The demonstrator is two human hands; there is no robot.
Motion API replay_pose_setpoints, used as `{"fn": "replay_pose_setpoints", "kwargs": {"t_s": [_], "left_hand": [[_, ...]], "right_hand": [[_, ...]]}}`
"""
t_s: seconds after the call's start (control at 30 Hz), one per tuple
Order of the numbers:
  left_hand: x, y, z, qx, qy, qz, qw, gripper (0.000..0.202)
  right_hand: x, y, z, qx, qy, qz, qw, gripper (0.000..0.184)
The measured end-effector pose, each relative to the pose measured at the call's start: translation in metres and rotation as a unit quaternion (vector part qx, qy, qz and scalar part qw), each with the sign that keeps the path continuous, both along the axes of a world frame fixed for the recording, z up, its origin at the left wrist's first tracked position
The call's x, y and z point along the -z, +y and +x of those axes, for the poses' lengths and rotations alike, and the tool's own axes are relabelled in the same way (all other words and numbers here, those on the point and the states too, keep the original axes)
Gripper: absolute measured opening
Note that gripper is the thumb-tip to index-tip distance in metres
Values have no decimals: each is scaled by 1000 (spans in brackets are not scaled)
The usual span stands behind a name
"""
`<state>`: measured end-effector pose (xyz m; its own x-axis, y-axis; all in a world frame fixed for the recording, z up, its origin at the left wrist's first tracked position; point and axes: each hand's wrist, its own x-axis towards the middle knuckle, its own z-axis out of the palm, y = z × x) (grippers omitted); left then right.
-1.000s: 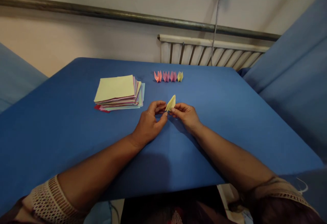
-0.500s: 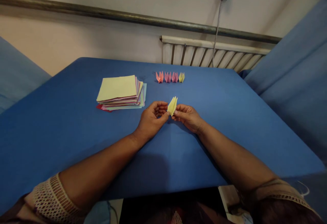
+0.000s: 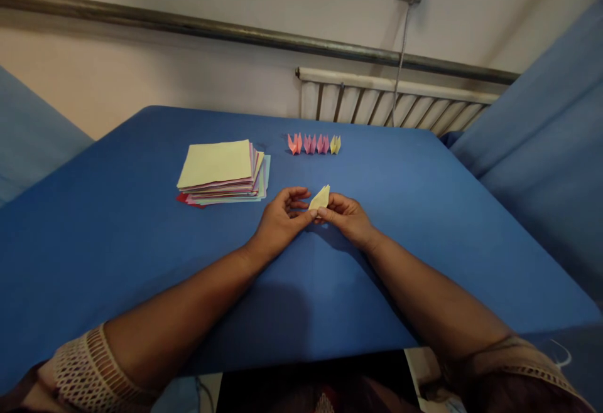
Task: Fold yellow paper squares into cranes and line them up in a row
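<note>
Folded yellow paper [image 3: 320,198] turned broadside, thumbs [image 3: 329,214] drawn closer, both hands [image 3: 277,218] [image 3: 351,218] pinching its lower edge

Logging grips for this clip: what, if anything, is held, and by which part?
A small, pointed, pale yellow folded paper piece, held near its lower end by the bare left hand and bare right hand; contact behind it is hidden.
</note>
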<state>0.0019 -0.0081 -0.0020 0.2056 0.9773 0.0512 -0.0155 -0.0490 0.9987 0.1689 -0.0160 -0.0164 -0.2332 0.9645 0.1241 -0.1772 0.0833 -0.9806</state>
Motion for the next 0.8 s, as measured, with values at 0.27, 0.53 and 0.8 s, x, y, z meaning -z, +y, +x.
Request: {"fn": "replay_pose_setpoints", "kwargs": {"t_s": [0.27,0.53,0.8], "left_hand": [[5,5,-2,31,17,-40,999,31],[-3,0,-4,19,18,-46,999,30],[0,2,-1,-1,6,-30,1000,33]], "right_hand": [[5,1,-3,26,-28,-6,999,34],[-2,-3,-6,27,-23,7,999,37],[4,1,-7,29,-35,-15,999,38]]}}
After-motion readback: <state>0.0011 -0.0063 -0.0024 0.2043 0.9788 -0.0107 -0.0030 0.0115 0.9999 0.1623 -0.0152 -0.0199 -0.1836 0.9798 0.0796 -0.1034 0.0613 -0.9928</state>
